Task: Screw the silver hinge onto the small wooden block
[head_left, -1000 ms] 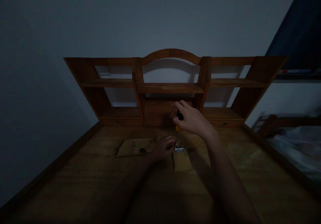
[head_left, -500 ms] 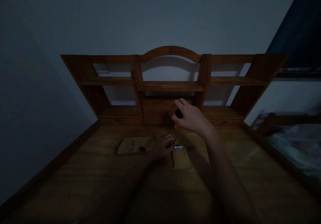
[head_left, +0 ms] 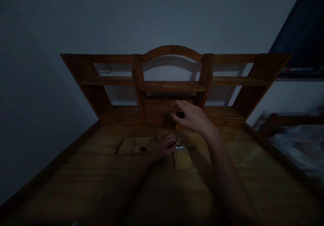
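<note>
1. Your right hand (head_left: 193, 118) is clenched round the orange-and-black handle of a screwdriver (head_left: 179, 120), held upright with its thin shaft running down to a small metal hinge (head_left: 180, 148).
2. Your left hand (head_left: 164, 146) rests on the tabletop (head_left: 101, 185) with its fingers (head_left: 172, 144) pinched at the hinge's left side, steadying it; the dim light hides how tightly they grip.
3. The hinge sits on the far end of a small pale wooden block (head_left: 182, 159), around the middle of the tabletop and toward its back edge. A flat wooden board (head_left: 135, 145) lies just left of your left hand.
4. The screwdriver looks light and stiff, and its handle is the natural hold. The hinge is likely small, hard and slippery, and the block seems light enough to shift unless it is held down.
5. The tabletop is bare varnished wood with raised side rails. A wooden shelf unit (head_left: 172, 86) stands along its back edge against a plain wall. A bed (head_left: 296, 145) shows off the right edge. The room is very dark.
</note>
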A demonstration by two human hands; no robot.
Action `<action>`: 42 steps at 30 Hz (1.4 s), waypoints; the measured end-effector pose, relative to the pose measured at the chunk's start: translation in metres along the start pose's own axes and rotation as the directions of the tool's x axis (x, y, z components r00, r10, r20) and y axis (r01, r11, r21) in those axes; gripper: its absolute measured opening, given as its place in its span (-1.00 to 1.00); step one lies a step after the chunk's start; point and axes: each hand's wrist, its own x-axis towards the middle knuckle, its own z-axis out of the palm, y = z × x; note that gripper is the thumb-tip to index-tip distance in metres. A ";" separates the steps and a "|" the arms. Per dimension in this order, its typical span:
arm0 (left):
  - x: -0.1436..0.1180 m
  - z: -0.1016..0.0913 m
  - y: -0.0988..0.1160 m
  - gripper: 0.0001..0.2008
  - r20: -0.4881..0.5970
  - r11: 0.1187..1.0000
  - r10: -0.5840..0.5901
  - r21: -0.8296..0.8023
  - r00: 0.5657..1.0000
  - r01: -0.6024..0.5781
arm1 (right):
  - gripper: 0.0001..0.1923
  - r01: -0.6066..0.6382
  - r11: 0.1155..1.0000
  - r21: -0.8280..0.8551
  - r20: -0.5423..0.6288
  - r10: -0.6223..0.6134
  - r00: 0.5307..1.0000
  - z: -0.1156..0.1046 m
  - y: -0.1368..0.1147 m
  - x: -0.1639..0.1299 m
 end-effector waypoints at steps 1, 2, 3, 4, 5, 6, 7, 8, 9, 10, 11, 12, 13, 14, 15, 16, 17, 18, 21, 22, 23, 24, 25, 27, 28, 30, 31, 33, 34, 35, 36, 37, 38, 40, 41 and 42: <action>0.000 0.000 0.000 -0.91 0.001 1.000 -0.002 -0.003 1.000 0.002 | -0.77 0.000 1.000 -0.004 0.000 0.000 1.000 0.000 0.001 0.000; 0.000 -0.001 0.000 -0.92 0.003 1.000 -0.004 -0.005 1.000 0.004 | -0.78 0.002 1.000 -0.007 0.000 -0.002 1.000 0.000 0.002 0.001; 0.000 -0.001 0.000 -0.92 0.005 1.000 -0.003 -0.008 1.000 0.003 | -0.79 0.006 1.000 -0.008 0.000 -0.006 1.000 0.000 0.003 0.001; 0.000 -0.001 0.000 -0.92 0.006 1.000 -0.002 -0.010 1.000 0.002 | -0.79 0.011 1.000 -0.007 0.000 -0.011 1.000 0.000 0.003 0.001; 0.000 -0.001 0.000 -0.92 0.004 1.000 -0.002 -0.011 1.000 0.002 | -0.78 0.017 1.000 -0.003 0.000 -0.017 1.000 0.000 0.003 0.001; 0.000 0.000 -0.001 -0.91 0.001 1.000 -0.003 -0.011 1.000 0.003 | -0.75 0.022 1.000 0.003 0.000 -0.022 1.000 0.001 0.003 0.001; 0.000 0.000 -0.001 -0.90 -0.003 1.000 -0.004 -0.011 1.000 0.004 | -0.72 0.026 1.000 0.012 0.002 -0.026 1.000 0.001 0.003 0.001; 0.000 0.000 -0.001 -0.90 -0.005 1.000 -0.006 -0.012 1.000 0.006 | -0.70 0.027 0.999 0.022 0.007 -0.027 1.000 0.001 0.002 0.001; 0.000 0.001 -0.001 -0.90 -0.008 1.000 -0.008 -0.014 1.000 0.008 | -0.68 0.026 0.999 0.032 0.013 -0.026 1.000 0.001 0.001 0.001; 0.000 0.001 -0.001 -0.90 -0.009 1.000 -0.008 -0.015 1.000 0.008 | -0.67 0.024 0.999 0.041 0.020 -0.024 1.000 0.001 0.001 0.000; 0.000 0.001 -0.001 -0.90 -0.009 1.000 -0.007 -0.018 1.000 0.007 | -0.66 0.020 0.999 0.048 0.025 -0.021 0.999 0.002 0.001 0.000; 0.000 0.001 -0.001 -0.91 -0.009 1.000 -0.006 -0.023 1.000 0.006 | -0.67 0.016 0.999 0.050 0.027 -0.017 0.999 0.002 0.001 0.000; 0.000 0.001 -0.001 -0.91 -0.004 1.000 -0.005 -0.030 1.000 0.005 | -0.68 0.013 0.999 0.048 0.026 -0.014 1.000 0.003 0.002 0.000; 0.000 0.000 -0.001 -0.91 0.001 0.999 -0.006 -0.037 1.000 0.006 | -0.68 0.011 0.999 0.042 0.022 -0.012 1.000 0.003 0.003 0.000; 0.000 0.000 -0.001 -0.91 0.006 0.999 -0.008 -0.042 1.000 0.008 | -0.69 0.010 0.999 0.032 0.015 -0.011 1.000 0.004 0.004 0.000; 0.000 0.000 -0.002 -0.91 0.008 0.999 -0.011 -0.046 1.000 0.011 | -0.70 0.011 1.000 0.020 0.006 -0.012 1.000 0.005 0.005 0.000; 0.000 0.001 -0.002 -0.92 0.007 0.999 -0.014 -0.046 1.000 0.014 | -0.71 0.014 1.000 0.010 -0.001 -0.014 1.000 0.005 0.005 0.001; 0.000 0.001 -0.003 -0.92 0.003 0.999 -0.015 -0.042 1.000 0.015 | -0.71 0.018 1.000 0.006 -0.004 -0.018 1.000 0.005 0.005 0.001; -0.001 0.002 -0.003 -0.93 -0.013 0.999 -0.017 -0.034 1.000 0.016 | -0.65 0.025 0.999 0.036 0.011 -0.026 1.000 0.005 0.003 0.000; -0.001 0.002 -0.003 -0.92 -0.013 0.999 -0.018 -0.034 1.000 0.017 | -0.63 0.025 0.998 0.051 0.019 -0.026 0.999 0.005 0.003 0.000; -0.001 0.002 -0.003 -0.91 -0.010 0.999 -0.017 -0.034 1.000 0.016 | -0.61 0.022 0.998 0.063 0.024 -0.024 0.999 0.005 0.002 0.000; -0.001 0.002 -0.003 -0.90 -0.007 0.999 -0.015 -0.033 1.000 0.014 | -0.61 0.020 0.997 0.070 0.028 -0.022 0.999 0.005 0.002 0.000; 0.000 0.002 -0.003 -0.88 -0.003 0.999 -0.012 -0.031 1.000 0.012 | -0.62 0.017 0.997 0.072 0.029 -0.019 0.999 0.005 0.002 0.000; 0.000 0.002 -0.003 -0.85 -0.002 1.000 -0.008 -0.028 1.000 0.007 | -0.65 0.012 0.998 0.069 0.026 -0.014 1.000 0.007 0.004 0.000; 0.000 0.002 -0.003 -0.83 -0.006 1.000 -0.006 -0.028 1.000 0.006 | -0.67 0.013 0.998 0.065 0.025 -0.015 1.000 0.007 0.005 0.001; 0.000 0.002 -0.004 -0.81 -0.013 1.000 -0.002 -0.027 1.000 0.002 | -0.68 0.021 0.998 0.056 0.017 -0.022 1.000 0.008 0.006 0.002; 0.000 0.002 -0.004 -0.81 -0.012 1.000 0.000 -0.024 1.000 -0.001 | -0.68 0.026 0.998 0.055 0.014 -0.027 1.000 0.008 0.006 0.002; 0.000 0.002 -0.004 -0.80 -0.012 1.000 0.003 -0.016 1.000 -0.003 | -0.65 0.035 0.997 0.066 0.011 -0.035 0.999 0.008 0.005 0.002; 0.000 0.002 -0.004 -0.80 -0.013 1.000 0.005 -0.013 1.000 -0.005 | -0.63 0.036 0.996 0.077 0.008 -0.037 0.999 0.007 0.004 0.002; 0.000 0.002 -0.004 -0.80 -0.016 1.000 0.007 -0.014 1.000 -0.007 | -0.62 0.038 0.995 0.090 0.006 -0.039 0.999 0.007 0.002 0.001; 0.000 0.002 -0.004 -0.80 -0.017 1.000 0.008 -0.017 1.000 -0.008 | -0.61 0.038 0.994 0.101 0.003 -0.039 0.999 0.006 0.001 0.001; 0.000 0.002 -0.004 -0.80 -0.017 1.000 0.009 -0.019 1.000 -0.009 | -0.61 0.037 0.993 0.108 -0.001 -0.037 0.999 0.006 0.001 0.000; 0.000 0.002 -0.005 -0.79 -0.018 1.000 0.008 -0.018 1.000 -0.008 | -0.61 0.034 0.993 0.114 -0.002 -0.034 0.999 0.006 0.000 0.000; 0.001 0.003 -0.006 -0.79 -0.014 1.000 0.000 -0.018 1.000 0.000 | -0.62 0.027 0.992 0.122 0.002 -0.027 1.000 0.008 0.002 0.000; 0.001 0.003 -0.006 -0.79 -0.013 1.000 -0.004 -0.017 1.000 0.004 | -0.63 0.023 0.992 0.123 0.007 -0.024 1.000 0.009 0.003 0.001; 0.001 0.003 -0.007 -0.80 -0.011 1.000 -0.007 -0.016 1.000 0.007 | -0.63 0.021 0.992 0.123 0.012 -0.023 1.000 0.010 0.004 0.001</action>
